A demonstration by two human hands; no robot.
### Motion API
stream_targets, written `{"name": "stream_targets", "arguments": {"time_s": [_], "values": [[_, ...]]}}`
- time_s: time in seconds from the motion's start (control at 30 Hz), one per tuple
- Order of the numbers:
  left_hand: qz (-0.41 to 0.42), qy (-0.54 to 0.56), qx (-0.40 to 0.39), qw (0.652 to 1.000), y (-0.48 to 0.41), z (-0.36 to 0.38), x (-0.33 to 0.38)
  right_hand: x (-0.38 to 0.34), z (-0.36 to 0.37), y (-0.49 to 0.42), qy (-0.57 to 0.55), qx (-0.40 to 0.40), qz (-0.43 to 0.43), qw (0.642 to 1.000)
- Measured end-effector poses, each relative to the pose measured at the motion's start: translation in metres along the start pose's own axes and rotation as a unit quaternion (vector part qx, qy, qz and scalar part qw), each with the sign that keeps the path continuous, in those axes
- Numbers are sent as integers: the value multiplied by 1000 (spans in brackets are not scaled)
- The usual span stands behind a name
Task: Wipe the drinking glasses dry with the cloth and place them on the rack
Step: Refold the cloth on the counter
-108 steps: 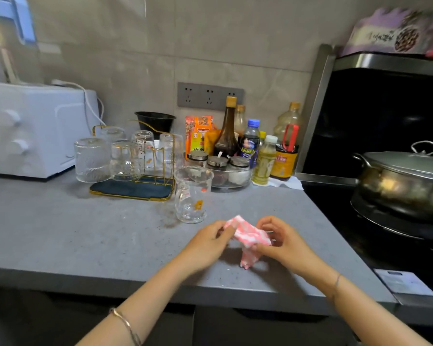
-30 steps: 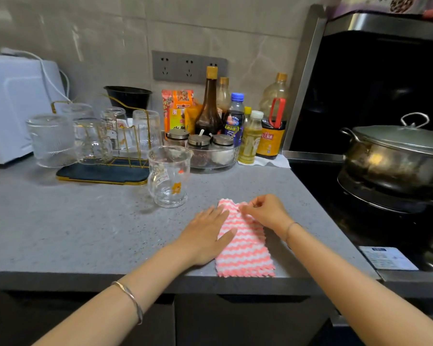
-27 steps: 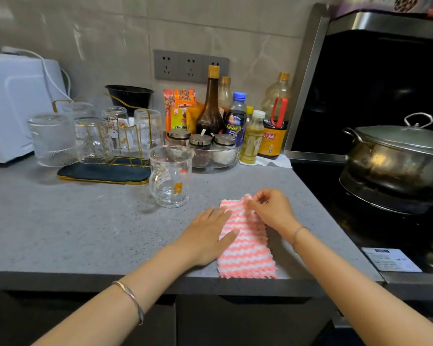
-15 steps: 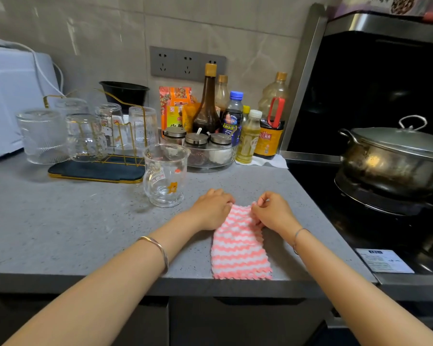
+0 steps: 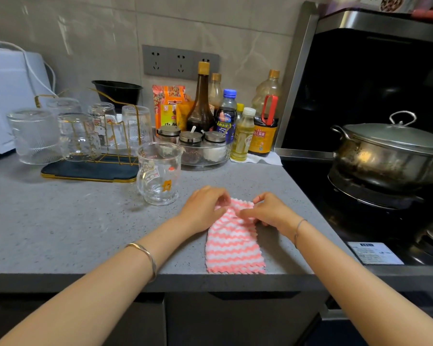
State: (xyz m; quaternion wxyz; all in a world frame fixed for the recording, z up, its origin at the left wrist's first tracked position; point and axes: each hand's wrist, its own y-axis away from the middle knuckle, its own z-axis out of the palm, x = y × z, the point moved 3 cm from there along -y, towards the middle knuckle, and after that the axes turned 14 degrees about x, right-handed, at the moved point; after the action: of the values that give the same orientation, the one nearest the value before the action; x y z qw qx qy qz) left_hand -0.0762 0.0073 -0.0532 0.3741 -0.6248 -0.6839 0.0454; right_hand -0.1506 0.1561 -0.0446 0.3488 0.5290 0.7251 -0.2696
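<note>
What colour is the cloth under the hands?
The cloth has pink and white zigzag stripes, seen in the head view.

A: Cloth [image 5: 234, 242]?
B: Pink and white zigzag stripes. Counter [image 5: 60, 221] grey, fine pale speckle.
A: Rack [image 5: 90, 171]?
B: Dark navy tray, gold rim, gold wire. Ribbed glass [image 5: 34, 136] clear, vertical lines. Printed glass [image 5: 103, 126] clear, cartoon print, black lettering.
A: Mug [image 5: 159, 173]?
B: Clear, orange flower mark, small red-and-white sticker.
A: Back row, quick.
B: Bowl [image 5: 118, 92] black. Packet [image 5: 169, 106] orange, red at the top. Tall bottle [image 5: 201, 106] dark brown, gold cap. Small bottle [image 5: 243, 136] yellow, white cap. Socket plate [image 5: 180, 62] grey. Wall [image 5: 210, 28] pale beige, marbled veins.
A: Pot [image 5: 390, 153]?
B: Silver steel, brownish stains. Appliance [image 5: 8, 96] white.
</note>
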Motion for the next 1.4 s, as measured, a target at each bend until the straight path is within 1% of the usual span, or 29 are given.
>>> {"name": "stream_targets", "arguments": {"time_s": [0.1,0.13,0.2,0.23,0.3,0.4,0.43,0.47,0.57,0.6,0.67,0.73,0.8,0.83,0.9,1.0,1.1,1.17,1.23,1.3,1.37,1.4], "values": [[28,-29,-45,998,6,0,4,0,2,1,-92,34,-11,995],[33,-43,-54,997,7,0,6,-1,2,1,-100,52,-33,993],[36,-64,-81,994,9,2,8,-3,2,3,-76,87,-72,991],[36,-69,-97,992,12,3,9,-1,3,3,-67,95,-71,991],[36,-85,-124,988,17,6,10,3,2,4,-67,67,-26,995],[28,-105,-144,984,22,9,9,5,-3,8,-52,-34,44,997],[22,-106,-147,983,22,10,9,5,-4,8,-57,-45,49,996],[16,-105,-150,983,22,11,9,5,-5,8,-74,-35,46,996],[4,-98,-151,984,23,12,8,3,-5,10,-117,37,-1,992],[0,-95,-152,984,23,13,8,3,-4,11,-118,43,-15,992],[-7,-86,-155,984,25,13,8,2,-1,16,-102,20,-19,994],[-9,-81,-155,985,25,12,9,0,-3,21,-58,-23,7,998],[-8,-80,-149,986,26,12,9,1,-6,22,-41,-49,42,997],[-10,-77,-146,986,26,12,9,2,-7,21,-55,-45,55,996],[-10,-80,-141,987,27,13,8,4,-9,19,-114,-11,65,991],[-9,-85,-149,985,27,14,6,1,-7,22,-197,26,51,979],[-11,-88,-151,985,27,14,7,2,-3,31,-158,18,22,987],[-13,-89,-149,985,27,13,8,4,-3,33,-138,18,22,990],[-11,-92,-147,985,27,13,8,4,-6,34,-174,42,47,983],[-9,-94,-146,985,28,13,8,4,-10,36,-232,53,96,967],[-5,-99,-143,985,28,12,8,4,-12,39,-233,38,110,966],[-3,-102,-143,985,28,13,8,5,-12,41,-205,25,98,974]]}}
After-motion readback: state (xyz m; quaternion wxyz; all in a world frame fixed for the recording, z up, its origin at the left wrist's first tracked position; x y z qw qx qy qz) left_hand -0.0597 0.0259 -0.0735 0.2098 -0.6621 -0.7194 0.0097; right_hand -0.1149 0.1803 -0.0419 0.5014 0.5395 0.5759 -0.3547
